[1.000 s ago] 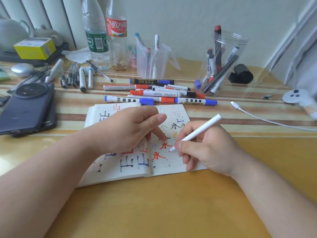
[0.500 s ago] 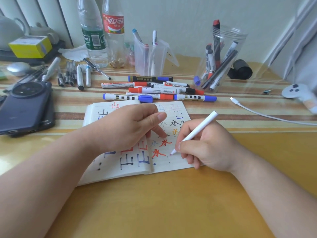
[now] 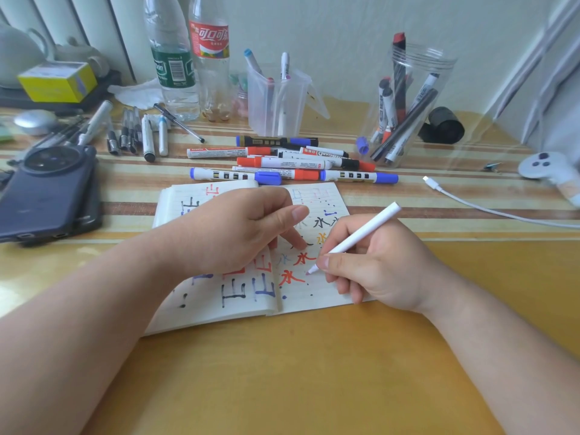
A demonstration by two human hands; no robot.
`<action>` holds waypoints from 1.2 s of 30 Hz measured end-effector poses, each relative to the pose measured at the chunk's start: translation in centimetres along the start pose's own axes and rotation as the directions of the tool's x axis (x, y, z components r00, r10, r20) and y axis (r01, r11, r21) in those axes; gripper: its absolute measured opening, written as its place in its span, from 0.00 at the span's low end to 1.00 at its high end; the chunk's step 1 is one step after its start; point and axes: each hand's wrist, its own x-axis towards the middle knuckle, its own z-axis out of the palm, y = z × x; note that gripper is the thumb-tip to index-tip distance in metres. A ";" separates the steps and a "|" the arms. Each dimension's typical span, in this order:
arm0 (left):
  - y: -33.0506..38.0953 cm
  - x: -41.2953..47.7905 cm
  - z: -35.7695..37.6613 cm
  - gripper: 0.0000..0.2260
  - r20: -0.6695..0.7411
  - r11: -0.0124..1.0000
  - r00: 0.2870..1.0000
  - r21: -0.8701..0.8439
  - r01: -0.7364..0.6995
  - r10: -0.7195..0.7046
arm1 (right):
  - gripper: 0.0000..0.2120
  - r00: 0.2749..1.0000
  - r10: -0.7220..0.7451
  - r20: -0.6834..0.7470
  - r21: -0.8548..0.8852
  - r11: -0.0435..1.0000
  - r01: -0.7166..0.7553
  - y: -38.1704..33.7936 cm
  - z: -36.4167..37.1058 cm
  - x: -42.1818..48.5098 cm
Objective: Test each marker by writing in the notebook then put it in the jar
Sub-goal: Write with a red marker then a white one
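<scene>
We work at a yellow-brown bench set against a pale wall, with a striped mat across it behind the open notebook. The left hand rests on the notebook holding nothing, one fingertip pressed to the right page. The right hand has its fingers curled round one white marker, whose pinkish tip is at that same page. On the notebook we read 水 several times, in red, black and yellow. Just behind the notebook lie at least seven loose markers with blue, red and black caps. Behind and to the right of the notebook stands one clear jar already holding several markers. Farther behind the notebook stand one clear cup and two bottles, one red label reading 可口可. Left of the notebook lies one dark phone; right of it, one white cable.
</scene>
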 end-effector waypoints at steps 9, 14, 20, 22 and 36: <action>-0.3 0.0 0.1 0.18 -0.009 1.000 1.000 0.017 -0.010 0.010 | 0.05 0.999 -0.035 0.041 -0.006 0.999 0.035 0.1 0.1 -0.1; -0.3 0.1 0.1 0.17 -0.011 0.999 1.000 0.033 -0.023 0.023 | 0.07 1.000 -0.009 -0.002 0.049 0.999 0.009 0.0 -0.2 -0.1; -0.1 -0.1 0.3 0.18 -0.015 0.999 0.999 0.042 -0.029 0.029 | 0.07 0.999 -0.002 -0.054 -0.020 1.000 0.001 0.0 0.0 0.1; -0.1 -0.1 0.2 0.17 -0.013 0.999 0.999 0.035 -0.029 0.030 | 0.06 0.999 0.008 -0.040 -0.011 1.000 -0.008 0.0 -0.1 0.1; -0.5 0.0 0.7 0.13 -0.074 0.998 0.996 0.049 -0.049 0.053 | 0.06 0.997 -0.010 -0.070 -0.038 0.999 0.007 0.3 -0.6 0.6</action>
